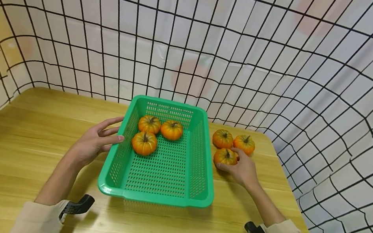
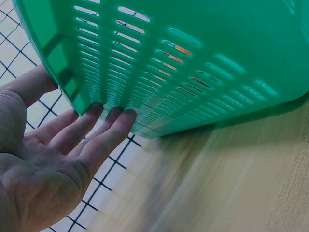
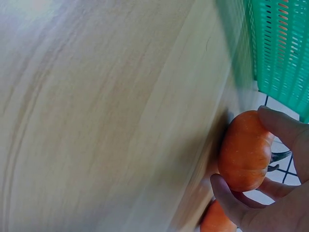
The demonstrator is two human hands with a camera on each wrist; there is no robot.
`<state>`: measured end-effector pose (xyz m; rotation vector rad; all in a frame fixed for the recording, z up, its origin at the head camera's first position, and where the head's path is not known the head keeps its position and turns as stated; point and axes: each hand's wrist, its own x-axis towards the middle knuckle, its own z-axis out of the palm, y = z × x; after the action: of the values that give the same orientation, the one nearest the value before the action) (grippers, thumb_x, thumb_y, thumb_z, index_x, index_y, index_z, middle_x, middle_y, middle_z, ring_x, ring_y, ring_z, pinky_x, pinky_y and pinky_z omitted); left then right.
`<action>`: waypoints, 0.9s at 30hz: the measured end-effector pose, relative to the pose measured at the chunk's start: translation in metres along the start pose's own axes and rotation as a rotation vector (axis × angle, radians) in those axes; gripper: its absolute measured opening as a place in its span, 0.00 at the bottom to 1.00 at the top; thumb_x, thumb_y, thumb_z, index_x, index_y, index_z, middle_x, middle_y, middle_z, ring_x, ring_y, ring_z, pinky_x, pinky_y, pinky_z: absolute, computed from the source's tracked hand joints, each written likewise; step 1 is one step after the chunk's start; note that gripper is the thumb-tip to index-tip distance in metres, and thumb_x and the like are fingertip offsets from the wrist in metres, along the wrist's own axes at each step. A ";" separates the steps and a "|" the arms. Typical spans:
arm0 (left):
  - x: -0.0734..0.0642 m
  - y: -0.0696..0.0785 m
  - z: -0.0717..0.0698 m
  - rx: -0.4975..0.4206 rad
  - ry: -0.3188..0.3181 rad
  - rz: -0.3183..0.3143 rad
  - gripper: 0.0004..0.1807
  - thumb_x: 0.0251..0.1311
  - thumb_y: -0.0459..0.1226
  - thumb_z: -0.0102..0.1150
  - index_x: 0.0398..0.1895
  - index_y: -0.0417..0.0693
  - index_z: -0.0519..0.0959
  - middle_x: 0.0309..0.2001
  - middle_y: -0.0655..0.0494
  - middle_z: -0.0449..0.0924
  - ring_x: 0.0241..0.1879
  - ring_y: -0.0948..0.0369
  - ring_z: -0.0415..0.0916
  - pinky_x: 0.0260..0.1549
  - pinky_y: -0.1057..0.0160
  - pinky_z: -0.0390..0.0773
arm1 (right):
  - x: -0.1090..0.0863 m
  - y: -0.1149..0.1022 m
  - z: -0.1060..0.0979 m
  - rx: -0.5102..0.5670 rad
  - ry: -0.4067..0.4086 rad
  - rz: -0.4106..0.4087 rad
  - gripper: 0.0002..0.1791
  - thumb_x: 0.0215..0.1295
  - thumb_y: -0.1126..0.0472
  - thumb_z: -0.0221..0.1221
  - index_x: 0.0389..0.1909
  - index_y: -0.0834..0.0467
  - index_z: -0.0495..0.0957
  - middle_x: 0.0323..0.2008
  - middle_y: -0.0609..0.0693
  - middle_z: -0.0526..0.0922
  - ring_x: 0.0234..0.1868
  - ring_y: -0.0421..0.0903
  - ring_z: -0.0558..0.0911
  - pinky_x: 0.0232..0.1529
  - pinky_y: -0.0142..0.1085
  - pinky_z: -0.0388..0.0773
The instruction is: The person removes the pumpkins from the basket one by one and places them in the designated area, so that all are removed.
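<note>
A green plastic basket (image 1: 155, 197) with slotted walls stands on the table, holding three small orange pumpkins: one at the back left (image 1: 149, 124), another beside it (image 1: 172, 130) and a third in front (image 1: 144, 143). At its left side my left hand (image 1: 95, 141) holds the rim, the thumb over the edge and the fingertips (image 2: 126, 115) against the outer wall. To the right of the basket, my right hand (image 1: 244, 170) grips a pumpkin (image 3: 246, 151) between thumb and fingers. Behind it sit two more pumpkins, one nearer the basket (image 1: 222, 138) and one farther right (image 1: 244, 143).
The wooden table (image 1: 25, 141) extends to both sides and in front of the basket. A black wire grid (image 1: 188, 49) stands along the back, with more grid panels at the left and right. Black wrist mounts (image 1: 79, 205) show at both cuffs.
</note>
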<state>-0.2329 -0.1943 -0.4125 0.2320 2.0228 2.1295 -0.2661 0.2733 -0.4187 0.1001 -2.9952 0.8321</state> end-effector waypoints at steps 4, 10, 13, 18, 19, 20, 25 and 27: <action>0.000 0.000 0.000 0.003 0.002 -0.002 0.43 0.68 0.37 0.64 0.81 0.54 0.54 0.77 0.39 0.59 0.58 0.64 0.79 0.51 0.62 0.83 | -0.001 0.000 0.000 0.006 0.003 -0.004 0.46 0.59 0.46 0.71 0.72 0.65 0.65 0.69 0.70 0.70 0.67 0.73 0.68 0.65 0.64 0.68; 0.000 0.000 0.000 -0.003 0.001 0.002 0.43 0.68 0.36 0.64 0.81 0.54 0.54 0.77 0.38 0.59 0.58 0.64 0.80 0.51 0.62 0.84 | 0.000 0.001 0.000 -0.003 0.000 0.004 0.47 0.60 0.44 0.70 0.73 0.65 0.64 0.69 0.70 0.70 0.67 0.73 0.69 0.65 0.63 0.69; 0.000 0.000 0.000 0.000 0.003 0.001 0.43 0.68 0.36 0.64 0.81 0.54 0.54 0.77 0.39 0.59 0.58 0.64 0.79 0.51 0.62 0.84 | 0.001 0.001 0.001 -0.005 -0.005 0.004 0.47 0.60 0.44 0.70 0.73 0.65 0.64 0.69 0.70 0.69 0.67 0.73 0.69 0.65 0.63 0.69; 0.000 0.000 0.000 0.006 0.004 0.002 0.43 0.68 0.37 0.64 0.81 0.54 0.54 0.77 0.39 0.59 0.59 0.63 0.79 0.51 0.62 0.84 | 0.002 0.001 0.001 -0.011 -0.019 0.006 0.47 0.61 0.44 0.69 0.73 0.65 0.63 0.70 0.70 0.69 0.68 0.73 0.68 0.65 0.64 0.69; 0.000 0.000 0.000 0.006 0.003 0.003 0.43 0.68 0.37 0.64 0.81 0.54 0.54 0.77 0.39 0.59 0.59 0.63 0.79 0.51 0.62 0.84 | 0.002 0.001 0.001 -0.013 -0.022 0.008 0.47 0.61 0.43 0.69 0.73 0.65 0.63 0.70 0.70 0.69 0.68 0.73 0.68 0.65 0.64 0.69; 0.000 0.000 0.000 0.006 0.003 0.003 0.43 0.68 0.37 0.64 0.81 0.54 0.54 0.77 0.39 0.59 0.59 0.63 0.79 0.51 0.62 0.84 | 0.002 0.001 0.000 -0.017 -0.025 0.009 0.47 0.61 0.43 0.69 0.74 0.65 0.63 0.70 0.70 0.69 0.68 0.73 0.68 0.66 0.64 0.68; 0.000 0.000 0.000 0.000 0.002 0.005 0.42 0.68 0.36 0.64 0.81 0.54 0.54 0.77 0.39 0.59 0.59 0.63 0.79 0.51 0.61 0.84 | 0.001 0.001 0.000 -0.028 -0.035 0.018 0.48 0.61 0.42 0.68 0.74 0.65 0.62 0.69 0.71 0.69 0.68 0.73 0.68 0.65 0.63 0.69; 0.001 0.000 0.000 -0.005 0.002 0.006 0.42 0.68 0.36 0.64 0.81 0.54 0.54 0.77 0.38 0.59 0.58 0.62 0.80 0.50 0.61 0.84 | 0.001 0.000 -0.001 -0.028 -0.038 0.021 0.48 0.61 0.42 0.68 0.74 0.65 0.62 0.69 0.71 0.69 0.67 0.73 0.69 0.64 0.63 0.70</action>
<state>-0.2334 -0.1940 -0.4128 0.2361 2.0204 2.1386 -0.2673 0.2735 -0.4181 0.0847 -3.0476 0.7982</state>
